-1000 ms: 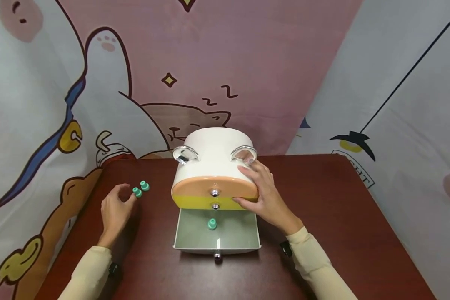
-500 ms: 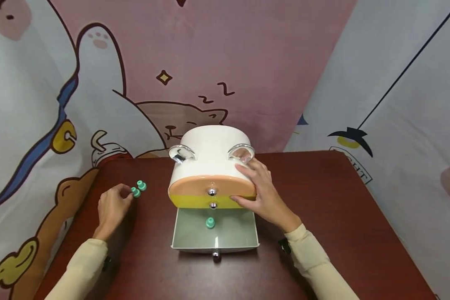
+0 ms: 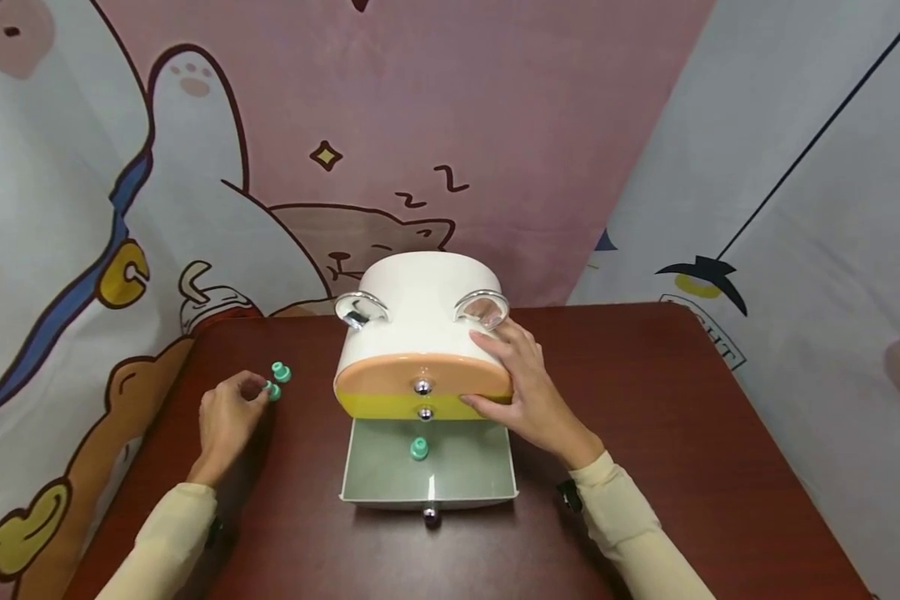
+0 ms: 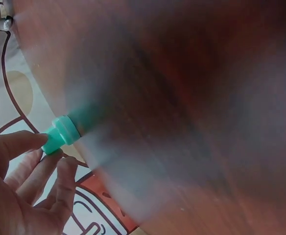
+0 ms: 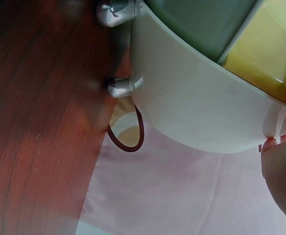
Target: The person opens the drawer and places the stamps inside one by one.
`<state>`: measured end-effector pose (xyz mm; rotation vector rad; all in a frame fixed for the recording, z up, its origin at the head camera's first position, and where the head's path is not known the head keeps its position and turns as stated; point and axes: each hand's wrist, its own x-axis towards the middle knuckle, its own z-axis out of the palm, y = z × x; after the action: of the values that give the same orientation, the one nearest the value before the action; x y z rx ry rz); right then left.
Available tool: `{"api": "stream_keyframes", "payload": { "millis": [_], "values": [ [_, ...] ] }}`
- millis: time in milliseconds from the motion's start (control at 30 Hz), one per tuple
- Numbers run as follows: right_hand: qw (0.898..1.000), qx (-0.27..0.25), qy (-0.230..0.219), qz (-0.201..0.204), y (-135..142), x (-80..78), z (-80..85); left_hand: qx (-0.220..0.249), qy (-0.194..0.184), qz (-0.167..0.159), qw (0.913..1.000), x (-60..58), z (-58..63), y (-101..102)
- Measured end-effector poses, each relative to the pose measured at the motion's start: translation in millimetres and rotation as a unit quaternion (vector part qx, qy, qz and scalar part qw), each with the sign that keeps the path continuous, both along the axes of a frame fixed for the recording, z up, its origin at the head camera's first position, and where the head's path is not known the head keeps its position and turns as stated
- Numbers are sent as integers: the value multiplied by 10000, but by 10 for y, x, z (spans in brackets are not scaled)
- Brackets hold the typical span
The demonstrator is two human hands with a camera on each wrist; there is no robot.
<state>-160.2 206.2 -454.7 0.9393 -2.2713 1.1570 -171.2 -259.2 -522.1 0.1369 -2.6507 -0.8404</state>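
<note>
At the left of the table, my left hand (image 3: pixel 225 421) pinches the narrow end of a small teal stepped peg (image 4: pixel 59 134) between thumb and fingertips. The peg's wide end meets or nearly meets the tabletop. A second teal peg (image 3: pixel 281 372) stands just behind it. My right hand (image 3: pixel 536 404) grips the right side of a white mini drawer cabinet (image 3: pixel 427 287), its thumb against the yellow drawer front (image 3: pixel 390 406). In the right wrist view, fingertips (image 5: pixel 270 143) touch the white shell. A third teal peg (image 3: pixel 418 448) sits inside the pulled-out grey-green bottom drawer (image 3: pixel 375 475).
Two silver ring-like ears (image 3: pixel 482 308) stick up from the cabinet. An orange drawer front (image 3: pixel 375 375) above the yellow one is closed. The bottom drawer's silver knob (image 3: pixel 431 517) points toward me over the brown table (image 3: pixel 682 467). Printed cartoon cloth (image 3: pixel 570 125) hangs behind.
My left thumb and fingers have closed in on the nearer peg and now pinch it. My right hand stays on the cabinet. The head view has shifted slightly.
</note>
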Motion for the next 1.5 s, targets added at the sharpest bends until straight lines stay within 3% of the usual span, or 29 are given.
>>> {"api": "stream_keyframes", "payload": {
  "millis": [233, 367, 533, 700, 900, 1200, 1333, 1500],
  "values": [
    [10000, 39, 49, 64, -25, -10, 19, 159, 224, -160, 9995, 225, 49, 31],
    [9999, 27, 67, 81, -31, -11, 13, 408, 656, -374, 9963, 410, 115, 103],
    [9999, 30, 103, 82, -20, -16, 6, 778, 1364, -846, 9840, 629, 289, 286],
    [10000, -6, 60, 46, -1, -23, 4, 805, 1881, -1274, 9705, 742, 453, 550],
    [10000, -27, 33, 47, 4, -17, -3, 808, 1794, -1475, 9693, 849, 561, 851],
    [9999, -39, 38, 90, 2, -15, -4, 975, 1899, -2001, 9562, 932, 642, 1222],
    [10000, -44, 55, 67, 9, -16, -7, 952, 2001, -2338, 9467, 940, 614, 1399],
    [9999, -59, 69, 63, 14, -14, -1, 864, 1653, -2622, 9468, 963, 523, 1613]
  ]
}}
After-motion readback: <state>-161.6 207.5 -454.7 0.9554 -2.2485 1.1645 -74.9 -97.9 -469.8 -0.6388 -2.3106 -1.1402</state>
